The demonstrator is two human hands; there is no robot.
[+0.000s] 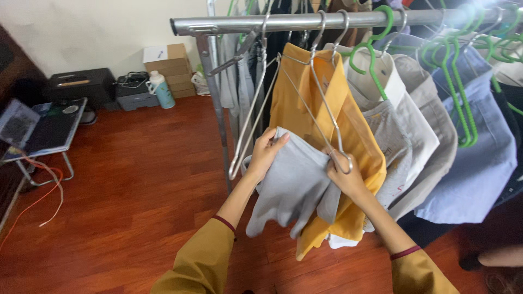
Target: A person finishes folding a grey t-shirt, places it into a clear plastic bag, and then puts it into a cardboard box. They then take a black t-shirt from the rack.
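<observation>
A person in mustard-yellow sleeves stands at a metal clothes rail [305, 22], both hands working a pale grey garment [291, 188] onto a wire hanger [327, 117]. The left hand [265, 154] pinches the garment's upper edge at about ten o'clock of the cloth, fingers closed on the fabric; the right hand [344, 173], at about three o'clock of it, grips both the grey fabric and the lower corner of the wire hanger, which already hooks over the rail. The grey piece droops below the hands, not yet spread across the hanger's arms, so the hanging looks only partly done: hook in place, cloth still to be settled. Just behind hangs a yellow shirt [348, 128], and further toward three o'clock a row of hung clothes, a beige shirt [430, 130] and a light blue shirt [485, 147] on green hangers [460, 92]. At ten o'clock across the red wooden floor [131, 179] stand cardboard boxes [171, 68] and a white-and-teal bottle [161, 90].
</observation>
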